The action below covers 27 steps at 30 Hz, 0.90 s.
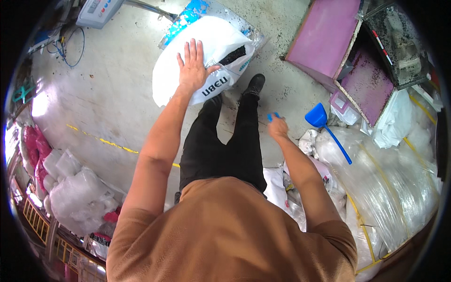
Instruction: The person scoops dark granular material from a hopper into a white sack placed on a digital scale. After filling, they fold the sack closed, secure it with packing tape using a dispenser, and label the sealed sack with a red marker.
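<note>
A full white sack [171, 77] with dark printing rests on the blue, scuffed platform [235, 19] of a floor scale. Black granules [233, 55] show through an opening in its right side. My left hand [192, 68] lies on top of the sack, palm down with fingers spread. Lower down to the right, beside my leg, my right hand [278, 127] is closed around a small blue object [272, 116]. Most of that object is hidden by the fingers, so its kind cannot be made out.
The scale's display box [98, 11] stands at the upper left. On the right are pink-panelled bins [322, 37] and a blue scoop [316, 115] lying against bags of clear film [380, 174]. More film bundles [80, 197] are piled at the left. Granules speckle the concrete floor [117, 80].
</note>
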{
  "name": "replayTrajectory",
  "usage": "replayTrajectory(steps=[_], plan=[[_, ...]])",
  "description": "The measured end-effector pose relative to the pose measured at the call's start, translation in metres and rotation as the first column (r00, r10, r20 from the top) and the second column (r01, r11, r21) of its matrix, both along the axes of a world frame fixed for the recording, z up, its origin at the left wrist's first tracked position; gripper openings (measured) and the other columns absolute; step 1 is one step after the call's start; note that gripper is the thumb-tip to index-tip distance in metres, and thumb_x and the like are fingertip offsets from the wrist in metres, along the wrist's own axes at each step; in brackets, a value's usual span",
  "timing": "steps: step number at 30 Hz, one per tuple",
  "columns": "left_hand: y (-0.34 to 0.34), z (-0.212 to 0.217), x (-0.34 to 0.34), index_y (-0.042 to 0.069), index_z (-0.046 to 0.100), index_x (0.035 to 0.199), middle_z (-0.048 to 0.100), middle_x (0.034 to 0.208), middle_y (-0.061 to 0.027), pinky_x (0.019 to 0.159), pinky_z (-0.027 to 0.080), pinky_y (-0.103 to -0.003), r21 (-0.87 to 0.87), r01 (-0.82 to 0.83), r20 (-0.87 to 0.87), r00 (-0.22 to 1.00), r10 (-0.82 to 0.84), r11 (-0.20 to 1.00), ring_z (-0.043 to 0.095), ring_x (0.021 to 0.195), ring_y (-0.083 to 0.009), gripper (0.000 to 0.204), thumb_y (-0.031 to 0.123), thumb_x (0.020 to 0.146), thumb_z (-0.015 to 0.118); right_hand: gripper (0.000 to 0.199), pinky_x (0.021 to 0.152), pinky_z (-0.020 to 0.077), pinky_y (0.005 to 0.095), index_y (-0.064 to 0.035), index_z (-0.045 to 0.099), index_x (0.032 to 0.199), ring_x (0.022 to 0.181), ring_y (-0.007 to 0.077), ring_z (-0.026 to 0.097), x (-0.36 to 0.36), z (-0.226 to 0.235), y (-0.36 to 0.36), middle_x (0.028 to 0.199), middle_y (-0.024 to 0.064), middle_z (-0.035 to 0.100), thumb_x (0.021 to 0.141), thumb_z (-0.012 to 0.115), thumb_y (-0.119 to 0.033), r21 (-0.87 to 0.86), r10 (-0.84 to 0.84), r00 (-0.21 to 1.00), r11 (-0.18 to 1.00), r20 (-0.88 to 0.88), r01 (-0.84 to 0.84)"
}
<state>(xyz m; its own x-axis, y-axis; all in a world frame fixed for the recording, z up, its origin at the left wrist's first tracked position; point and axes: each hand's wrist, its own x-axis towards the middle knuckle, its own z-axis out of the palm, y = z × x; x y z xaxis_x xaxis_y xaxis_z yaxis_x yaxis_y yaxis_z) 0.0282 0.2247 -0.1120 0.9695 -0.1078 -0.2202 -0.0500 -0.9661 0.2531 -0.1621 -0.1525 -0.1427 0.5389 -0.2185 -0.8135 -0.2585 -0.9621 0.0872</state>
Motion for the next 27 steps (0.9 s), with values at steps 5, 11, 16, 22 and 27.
replayTrajectory(steps=[5, 11, 16, 22, 27], plan=[[-0.028, 0.048, -0.025, -0.003, 0.045, 0.144, 0.047, 0.148, -0.0278, 0.112, 0.037, -0.056, -0.293, -0.180, 0.083, 0.974, 0.213, 0.939, 0.042, 0.139, -0.0478, 0.072, 0.036, 0.092, 0.074, 0.062, 0.093, 0.0566, 0.0434, 0.0089, 0.063, 0.122, 0.105, 0.0423, 0.069, -0.088, -0.001, -0.152, 0.120, 0.0287, 0.068, 0.082, 0.077, -0.036, 0.003, -0.570, 0.822, 0.822, -0.018, 0.570], [-0.073, 0.008, -0.093, 0.007, 0.072, 0.127, 0.072, 0.122, -0.0196, 0.098, 0.052, -0.043, -0.570, -0.312, -0.592, 0.798, -0.116, 0.760, 0.069, 0.113, -0.0348, 0.044, 0.031, 0.090, 0.076, 0.037, 0.082, 0.0607, 0.0460, 0.0034, 0.067, 0.117, 0.094, 0.0302, 0.071, -0.125, -0.002, -0.182, 0.112, 0.0160, 0.068, 0.088, 0.075, -0.018, 0.215, -0.993, 0.009, -0.016, -0.114, 0.976], [-0.090, -0.041, -0.086, 0.004, 0.061, 0.141, 0.065, 0.134, -0.0252, 0.110, 0.044, -0.043, -0.378, -0.419, -0.706, 0.707, 0.036, 0.826, 0.059, 0.130, -0.0386, 0.061, 0.034, 0.089, 0.075, 0.030, 0.091, 0.0589, 0.0451, -0.0003, 0.066, 0.116, 0.111, 0.0265, 0.066, -0.170, -0.026, -0.194, 0.116, 0.0129, 0.066, 0.091, 0.075, -0.014, 0.530, -0.920, 0.304, 0.134, -0.248, 0.837], [-0.074, -0.155, -0.159, -0.005, 0.055, 0.141, 0.054, 0.146, -0.0296, 0.113, 0.042, -0.046, -0.181, -0.455, -0.692, 0.689, 0.216, 0.872, 0.053, 0.134, -0.0432, 0.071, 0.038, 0.087, 0.073, 0.028, 0.097, 0.0557, 0.0500, -0.0010, 0.062, 0.117, 0.110, 0.0292, 0.064, -0.098, -0.024, -0.245, 0.115, 0.0138, 0.065, 0.092, 0.070, -0.008, 0.456, -0.799, -0.453, -0.599, -0.396, 0.658], [-0.061, -0.125, -0.175, -0.009, 0.040, 0.151, 0.052, 0.148, -0.0305, 0.113, 0.041, -0.044, -0.043, -0.702, -0.637, 0.568, 0.522, 0.711, 0.053, 0.135, -0.0417, 0.088, 0.039, 0.086, 0.076, 0.034, 0.102, 0.0527, 0.0554, -0.0032, 0.060, 0.123, 0.119, 0.0337, 0.063, -0.050, 0.005, -0.309, 0.127, 0.0162, 0.065, 0.091, 0.068, -0.010, 0.646, -0.579, -0.693, -0.733, -0.429, 0.212]])
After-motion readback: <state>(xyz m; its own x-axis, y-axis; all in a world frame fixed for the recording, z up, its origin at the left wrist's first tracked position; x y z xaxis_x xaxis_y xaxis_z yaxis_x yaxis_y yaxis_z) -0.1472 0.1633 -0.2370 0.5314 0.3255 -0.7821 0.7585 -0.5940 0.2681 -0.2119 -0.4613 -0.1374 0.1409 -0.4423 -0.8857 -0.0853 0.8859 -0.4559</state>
